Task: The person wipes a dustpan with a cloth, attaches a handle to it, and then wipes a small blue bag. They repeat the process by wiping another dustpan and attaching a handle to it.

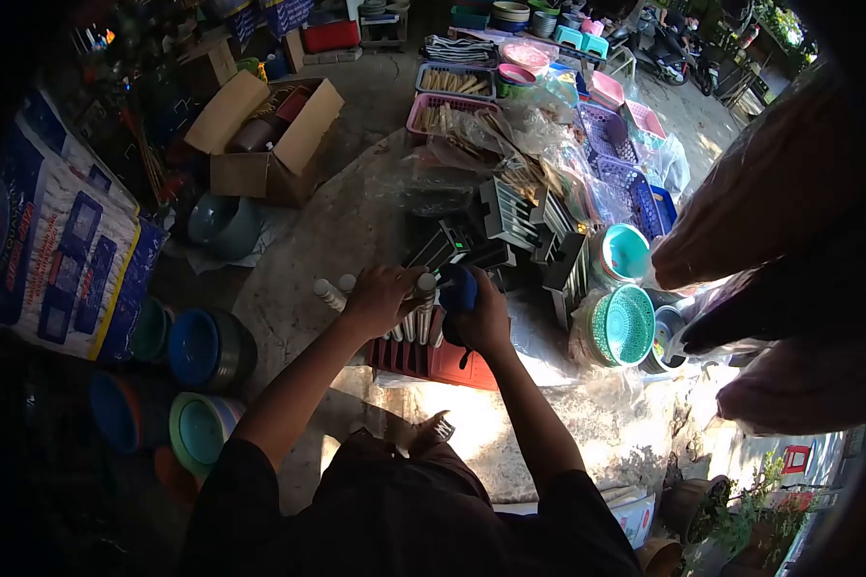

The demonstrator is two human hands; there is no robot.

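My left hand (383, 300) is closed around a pale rod with a round end (425, 285). More pale rods (329, 293) stick out to its left, and several others (410, 327) slant below the fingers. My right hand (483, 313) grips a dark blue, rounded object (458, 288) with a black lower part, held close against the rods; its kind is not clear. Beneath both hands lies a red slotted plastic piece (462, 365). Just beyond them are dark grey slotted plastic pieces (510, 216), piled at angles.
Turquoise baskets (624, 325) stand at the right, with purple baskets (606, 135) behind. Trays of wooden utensils (455, 83) sit farther back. An open cardboard box (250, 173) and stacked blue basins (194, 348) are at the left. Large wrapped bundles (789, 183) hang at the right.
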